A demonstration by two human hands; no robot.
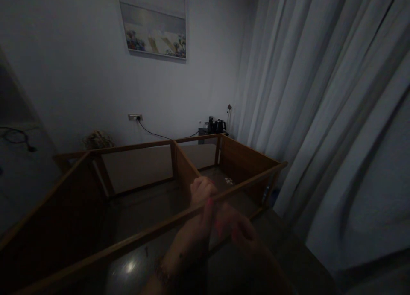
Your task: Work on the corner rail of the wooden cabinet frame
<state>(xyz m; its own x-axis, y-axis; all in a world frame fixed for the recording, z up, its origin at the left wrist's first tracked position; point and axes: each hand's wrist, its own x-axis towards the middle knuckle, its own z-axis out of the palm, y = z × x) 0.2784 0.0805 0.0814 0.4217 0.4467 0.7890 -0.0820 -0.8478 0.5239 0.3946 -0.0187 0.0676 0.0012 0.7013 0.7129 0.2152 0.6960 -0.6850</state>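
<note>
A wooden frame [128,237] with side panels and a middle divider [187,162] lies across the dark tabletop in front of me. My left hand [195,220], with a bracelet at the wrist, wraps over the frame's near rail by the divider. Its fingers show behind the rail, and the thumb is on the near side. Just right of it, my right hand [241,231] is close below the same rail, fingers curled in. Motion and dim light blur those fingertips, hiding whatever may be between them.
A small white item [229,181] lies inside the frame's right compartment. Beyond the far rail stand a black kettle [219,125] and a dried bunch [98,140]. A cord runs from the wall socket [135,117]. Long pale curtains [320,94] hang on the right.
</note>
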